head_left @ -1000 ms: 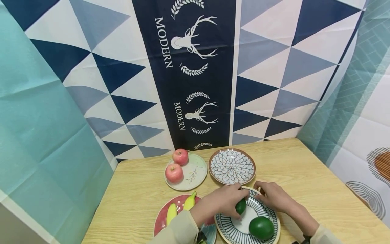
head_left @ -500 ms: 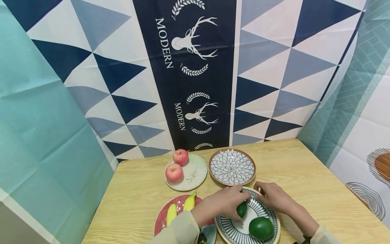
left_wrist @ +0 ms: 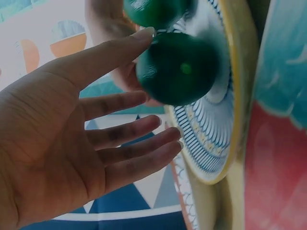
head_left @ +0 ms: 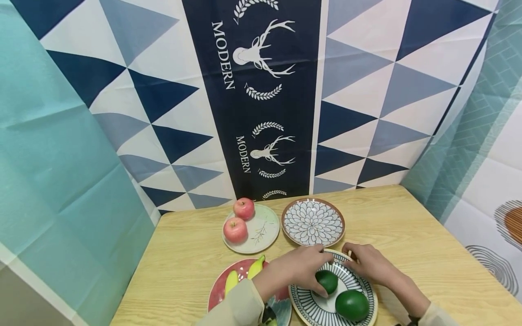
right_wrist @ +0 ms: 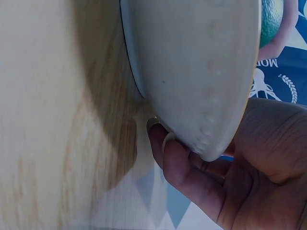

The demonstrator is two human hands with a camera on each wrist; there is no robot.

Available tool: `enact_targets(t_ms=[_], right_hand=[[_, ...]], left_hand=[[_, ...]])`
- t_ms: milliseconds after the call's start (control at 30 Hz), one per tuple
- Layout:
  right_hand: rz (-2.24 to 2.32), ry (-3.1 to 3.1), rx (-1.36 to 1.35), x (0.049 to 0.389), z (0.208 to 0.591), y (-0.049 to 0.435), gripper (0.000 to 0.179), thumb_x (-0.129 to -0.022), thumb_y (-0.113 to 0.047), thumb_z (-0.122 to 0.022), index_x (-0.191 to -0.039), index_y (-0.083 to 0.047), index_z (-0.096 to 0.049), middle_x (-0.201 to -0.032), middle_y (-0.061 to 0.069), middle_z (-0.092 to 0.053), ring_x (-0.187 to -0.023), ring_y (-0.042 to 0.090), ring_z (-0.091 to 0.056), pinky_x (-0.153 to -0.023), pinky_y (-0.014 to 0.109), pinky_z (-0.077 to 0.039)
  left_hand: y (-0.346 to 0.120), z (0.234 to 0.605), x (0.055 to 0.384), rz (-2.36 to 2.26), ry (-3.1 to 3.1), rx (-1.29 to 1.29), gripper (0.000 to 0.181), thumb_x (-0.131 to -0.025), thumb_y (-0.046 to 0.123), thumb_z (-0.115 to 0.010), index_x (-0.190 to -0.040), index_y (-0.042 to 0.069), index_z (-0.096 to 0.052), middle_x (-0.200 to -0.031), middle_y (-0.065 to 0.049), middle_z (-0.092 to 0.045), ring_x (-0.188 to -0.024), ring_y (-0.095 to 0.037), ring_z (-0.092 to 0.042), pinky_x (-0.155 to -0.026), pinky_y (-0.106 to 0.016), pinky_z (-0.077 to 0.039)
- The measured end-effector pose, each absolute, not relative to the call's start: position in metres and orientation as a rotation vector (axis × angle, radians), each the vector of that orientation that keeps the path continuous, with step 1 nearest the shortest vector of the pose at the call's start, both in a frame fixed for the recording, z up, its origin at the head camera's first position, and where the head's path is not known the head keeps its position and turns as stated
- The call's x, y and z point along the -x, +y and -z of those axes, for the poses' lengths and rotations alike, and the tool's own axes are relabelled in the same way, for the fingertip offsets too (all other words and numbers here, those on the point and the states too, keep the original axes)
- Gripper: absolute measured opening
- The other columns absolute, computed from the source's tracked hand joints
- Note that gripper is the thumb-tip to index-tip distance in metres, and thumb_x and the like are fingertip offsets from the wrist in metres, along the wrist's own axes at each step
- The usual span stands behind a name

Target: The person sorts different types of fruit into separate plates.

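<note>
In the head view, two dark green avocados lie on the striped plate point(head_left: 301, 301) at lower centre. My left hand point(head_left: 303, 268) hovers over the plate's left side, right at the farther avocado point(head_left: 327, 281). The left wrist view shows that hand's fingers spread and nearly straight, the thumb tip beside the avocado point(left_wrist: 177, 69). The second avocado point(head_left: 352, 305) sits nearer me, to the right. At the plate's far right edge my right hand point(head_left: 369, 262) grips the rim; its curled fingertips point(right_wrist: 175, 158) reach under the plate's white underside point(right_wrist: 201, 72) in the right wrist view.
A pink-and-blue plate point(head_left: 218, 287) with bananas point(head_left: 256, 267) stands left, partly under my left sleeve point(head_left: 240, 305). Behind are a pale green plate point(head_left: 261, 231) with two apples point(head_left: 235, 230) and a brown-rimmed flower-patterned plate point(head_left: 313, 222). A patterned cloth point(head_left: 277, 90) hangs behind the table.
My left hand has loosened from the farther avocado, which now shows more fully and rests on the plate. The right hand keeps its place at the rim. The head view has shifted slightly.
</note>
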State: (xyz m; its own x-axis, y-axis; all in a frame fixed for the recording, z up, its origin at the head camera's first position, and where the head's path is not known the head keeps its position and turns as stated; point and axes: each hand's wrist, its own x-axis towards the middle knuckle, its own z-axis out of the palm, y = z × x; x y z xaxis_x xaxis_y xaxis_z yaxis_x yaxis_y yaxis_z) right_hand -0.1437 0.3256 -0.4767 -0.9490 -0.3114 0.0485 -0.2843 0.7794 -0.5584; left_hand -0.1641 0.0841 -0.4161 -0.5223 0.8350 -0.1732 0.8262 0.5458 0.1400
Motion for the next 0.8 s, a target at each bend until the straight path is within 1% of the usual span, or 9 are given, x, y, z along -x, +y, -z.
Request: enact_targets(t_ms=[67, 233, 367, 533, 700, 800], right_hand=[[0.902, 2.922, 0.489, 0.144, 0.477, 0.326, 0.015, -0.093, -0.01, -0.079, -0.101, -0.013, -0.066, -0.076, -0.007, -0.057, -0.065, 0.008, -0.047, -0.057, 0.027, -0.041], [0.909, 2.928, 0.489, 0.143, 0.477, 0.328, 0.015, -0.093, -0.011, -0.079, -0.101, -0.012, -0.066, -0.076, -0.007, -0.057, -0.065, 0.008, -0.047, -0.057, 0.027, -0.041], [0.903, 2.937, 0.484, 0.141, 0.477, 0.329, 0.016, -0.092, -0.011, -0.08, -0.1, -0.013, -0.066, -0.075, -0.007, -0.055, -0.065, 0.008, -0.046, -0.057, 0.027, -0.04], [0.887, 2.94, 0.468, 0.141, 0.477, 0.329, 0.017, -0.092, -0.012, -0.08, -0.102, -0.012, -0.067, -0.075, -0.006, -0.055, -0.065, 0.01, -0.045, -0.058, 0.027, -0.039], [0.887, 2.932, 0.462, 0.141, 0.476, 0.327, 0.016, -0.093, -0.012, -0.08, -0.103, -0.012, -0.067, -0.076, -0.006, -0.056, -0.066, 0.011, -0.046, -0.058, 0.028, -0.04], [0.888, 2.921, 0.46, 0.143, 0.475, 0.325, 0.016, -0.093, -0.012, -0.079, -0.103, -0.012, -0.067, -0.076, -0.005, -0.056, -0.067, 0.012, -0.047, -0.058, 0.028, -0.04]], left_hand=[[0.081, 0.411, 0.165, -0.064, 2.569, -1.393, 0.073, -0.08, 0.057, -0.09, -0.14, 0.028, -0.061, -0.125, 0.01, -0.058, -0.104, -0.001, -0.057, -0.089, -0.017, -0.05], [0.068, 0.399, 0.168, -0.081, 2.614, -1.385, 0.066, -0.08, 0.055, -0.09, -0.134, 0.025, -0.065, -0.118, 0.009, -0.06, -0.098, -0.002, -0.057, -0.086, -0.018, -0.051], [0.055, 0.391, 0.175, -0.115, 2.656, -1.35, 0.059, -0.084, 0.052, -0.087, -0.131, 0.022, -0.067, -0.114, 0.008, -0.062, -0.096, -0.004, -0.057, -0.084, -0.021, -0.052], [0.034, 0.378, 0.189, -0.172, 2.722, -1.282, 0.052, -0.09, 0.047, -0.083, -0.131, 0.019, -0.069, -0.12, 0.002, -0.066, -0.1, -0.011, -0.062, -0.087, -0.028, -0.055], [0.008, 0.369, 0.205, -0.193, 2.802, -1.195, 0.051, -0.092, 0.047, -0.081, -0.133, 0.02, -0.069, -0.13, -0.001, -0.068, -0.109, -0.018, -0.064, -0.094, -0.035, -0.056], [-0.01, 0.367, 0.212, -0.206, 2.841, -1.132, 0.052, -0.091, 0.045, -0.081, -0.135, 0.021, -0.069, -0.13, -0.002, -0.067, -0.109, -0.02, -0.065, -0.095, -0.037, -0.057]])
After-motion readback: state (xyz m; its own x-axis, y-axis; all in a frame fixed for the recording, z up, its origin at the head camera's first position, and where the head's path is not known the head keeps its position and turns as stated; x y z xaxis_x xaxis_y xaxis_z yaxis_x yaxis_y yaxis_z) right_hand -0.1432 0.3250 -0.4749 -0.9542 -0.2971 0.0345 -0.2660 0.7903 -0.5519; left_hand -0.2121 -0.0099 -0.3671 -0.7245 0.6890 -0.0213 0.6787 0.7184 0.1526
